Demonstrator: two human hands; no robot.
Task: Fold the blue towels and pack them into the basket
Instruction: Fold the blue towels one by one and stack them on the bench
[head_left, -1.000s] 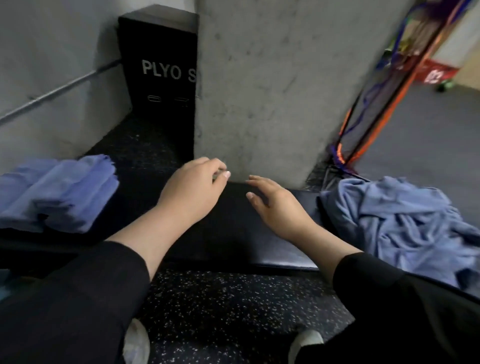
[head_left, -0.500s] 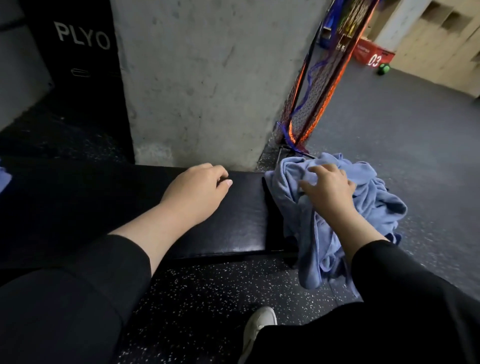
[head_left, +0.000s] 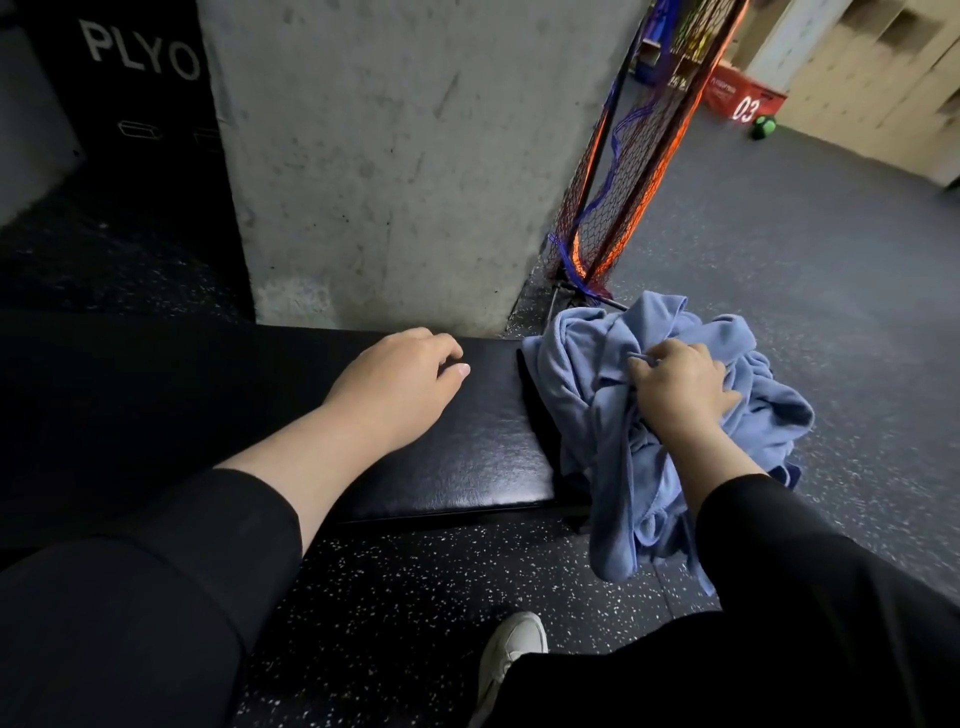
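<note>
A crumpled heap of blue towels (head_left: 613, 415) lies at the right end of a black padded bench (head_left: 467, 457), partly hanging over its edge toward the floor. My right hand (head_left: 675, 387) is on top of the heap, its fingers curled into the cloth and gripping a fold. My left hand (head_left: 400, 382) rests on the bench top left of the heap, fingers loosely curled, holding nothing. No basket is in view.
A concrete pillar (head_left: 395, 156) stands right behind the bench. A black plyo box (head_left: 140, 93) is at the back left. An orange and blue net frame (head_left: 623, 171) leans beside the pillar. A red box (head_left: 743, 96) and a green ball (head_left: 764, 126) sit far right.
My view swung right, so the folded towels on the left left the frame. My right hand moved onto the crumpled heap and closed on the cloth. The left hand stayed on the bench.
</note>
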